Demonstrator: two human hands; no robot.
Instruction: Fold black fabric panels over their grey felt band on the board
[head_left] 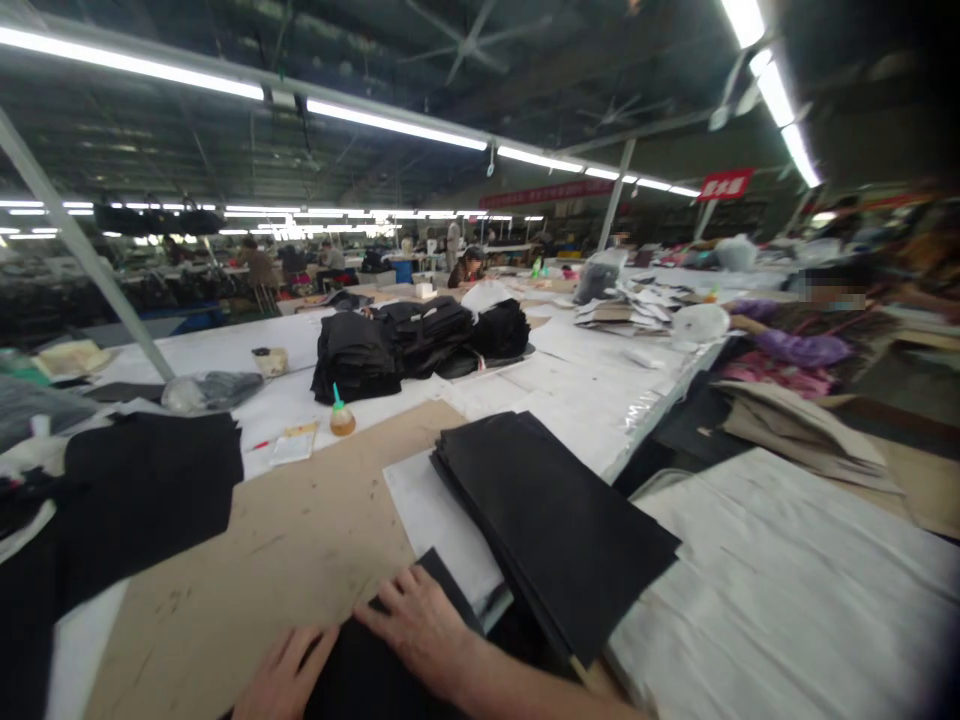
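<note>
At the bottom of the view lies a black sheet (375, 670) on a brown board (300, 540). My right hand (424, 625) rests on its upper part, fingers stretched out and spread. To the left, my left hand (285, 675) touches the sheet's left edge with its fingers extended; its lower part is cut off by the frame. A stack of black sheets (555, 520) lies just right of my right hand, partly over a white sheet (427, 500).
Black cloth (150, 480) lies at the left. A glue bottle (343, 415) with a green tip stands beyond the board, before bundled black pieces (420, 340). White material (795, 580) covers the right side. A co-worker in purple sleeves (802, 345) sits at the right.
</note>
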